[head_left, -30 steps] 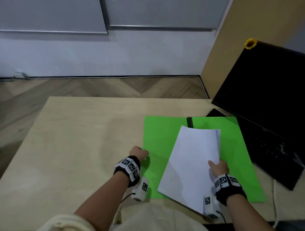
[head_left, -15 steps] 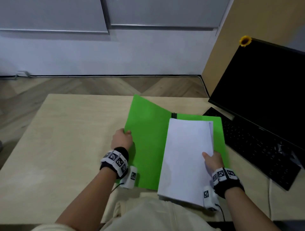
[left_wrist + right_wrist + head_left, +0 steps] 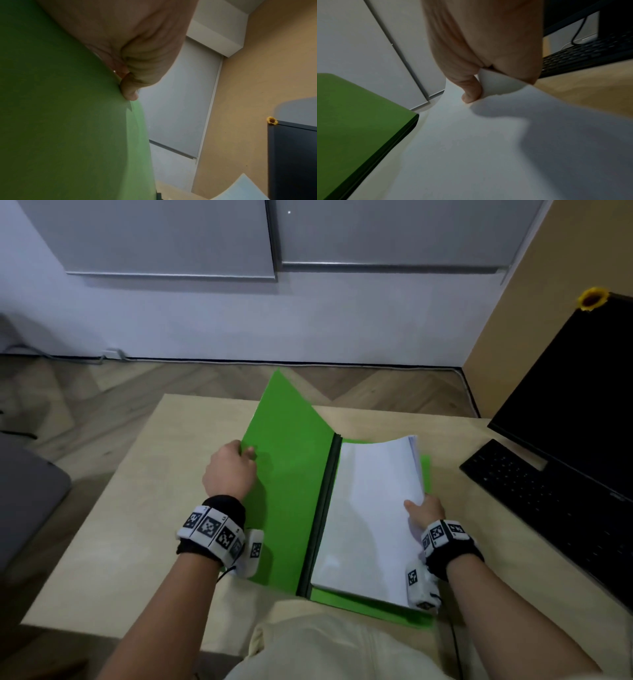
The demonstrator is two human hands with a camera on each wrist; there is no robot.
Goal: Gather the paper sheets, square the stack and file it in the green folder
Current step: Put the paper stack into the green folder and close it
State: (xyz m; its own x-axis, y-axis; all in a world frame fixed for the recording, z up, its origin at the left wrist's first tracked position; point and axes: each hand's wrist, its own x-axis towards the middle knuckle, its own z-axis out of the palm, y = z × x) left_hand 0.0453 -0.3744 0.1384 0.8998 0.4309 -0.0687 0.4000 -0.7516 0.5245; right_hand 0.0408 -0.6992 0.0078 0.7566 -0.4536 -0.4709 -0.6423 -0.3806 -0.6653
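Paper sheets [image 3: 370,508], a white stack, are laid on the right half of the open green card folder [image 3: 287,474] on the pale wooden counter [image 3: 137,508], pinched at their right edge by the right hand [image 3: 424,510], while the raised left cover is gripped by the left hand [image 3: 227,470].

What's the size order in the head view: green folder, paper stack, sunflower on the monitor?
1. green folder, opened out, largest.
2. paper stack, lying on its right half.
3. sunflower, by far smallest, though farther from the camera.
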